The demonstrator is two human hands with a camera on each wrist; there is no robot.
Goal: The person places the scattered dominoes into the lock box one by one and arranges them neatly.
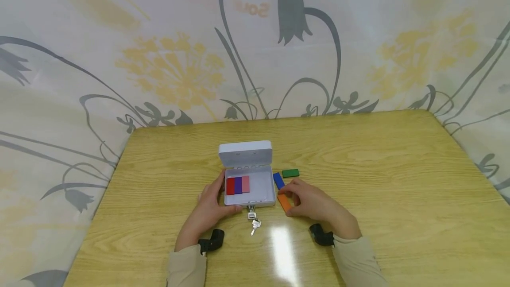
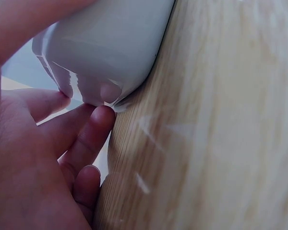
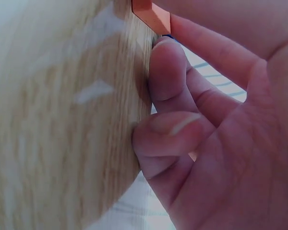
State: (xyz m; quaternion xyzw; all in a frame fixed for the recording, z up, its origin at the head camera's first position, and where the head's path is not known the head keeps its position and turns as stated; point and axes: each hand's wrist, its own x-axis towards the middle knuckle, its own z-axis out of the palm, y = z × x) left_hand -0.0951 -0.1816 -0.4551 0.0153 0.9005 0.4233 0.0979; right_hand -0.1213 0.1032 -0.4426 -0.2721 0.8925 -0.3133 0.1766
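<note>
A small white metal lock box [image 1: 263,184] stands on the table with its lid [image 1: 245,156] raised. Inside, along the left part, lie a red block [image 1: 230,186], a purple block [image 1: 238,185] and a pink block [image 1: 245,184], side by side. My left hand [image 1: 210,202] grips the box's left end, thumb at the front and fingers along the side; the left wrist view shows fingertips against the white wall [image 2: 110,43]. Right of the box, my right hand [image 1: 316,202] pinches an orange block [image 1: 284,203] between thumb and index finger. Its other fingers curl near the tabletop.
A blue block [image 1: 278,180] lies just beyond the orange one, close to the box's right wall. Behind it is a green block [image 1: 290,173]. Keys [image 1: 256,224] hang from the front lock onto the wooden table [image 1: 398,180]. A patterned curtain [image 1: 255,56] surrounds the table.
</note>
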